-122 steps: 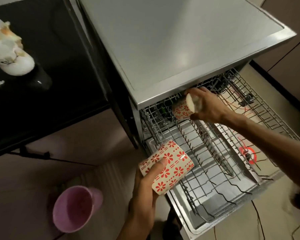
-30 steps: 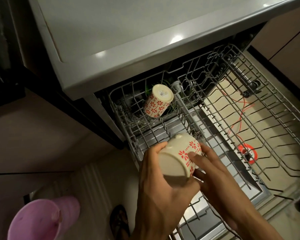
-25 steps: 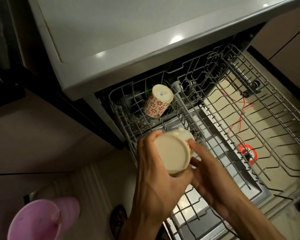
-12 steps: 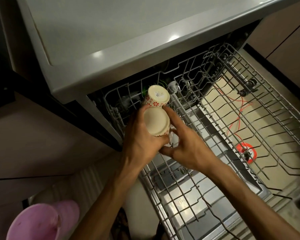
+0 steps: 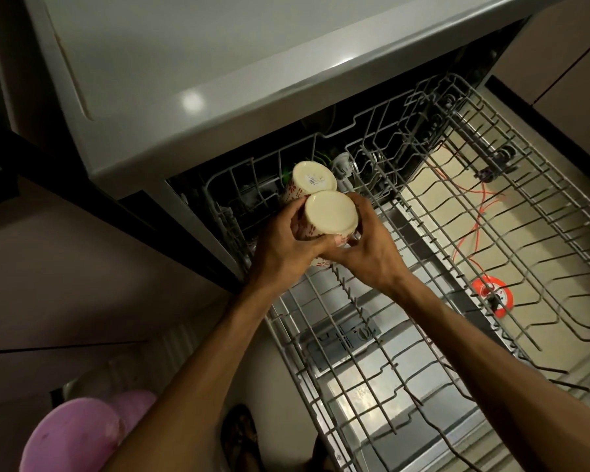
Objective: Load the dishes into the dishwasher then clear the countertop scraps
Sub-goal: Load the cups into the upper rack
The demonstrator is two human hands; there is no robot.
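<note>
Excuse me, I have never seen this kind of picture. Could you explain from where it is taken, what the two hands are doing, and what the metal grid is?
The picture comes from a camera worn on a person's head, looking down at their own hands. The metal grid is a dishwasher rack, pulled out from under a grey countertop. The left hand and right hand together hold one cup upside down, so you see its cream bottom. They hold it beside a second cup, which already stands upside down in the rack; the two look to be touching. Both cups have red flowers. A pink cup sits at the lower left.
</note>
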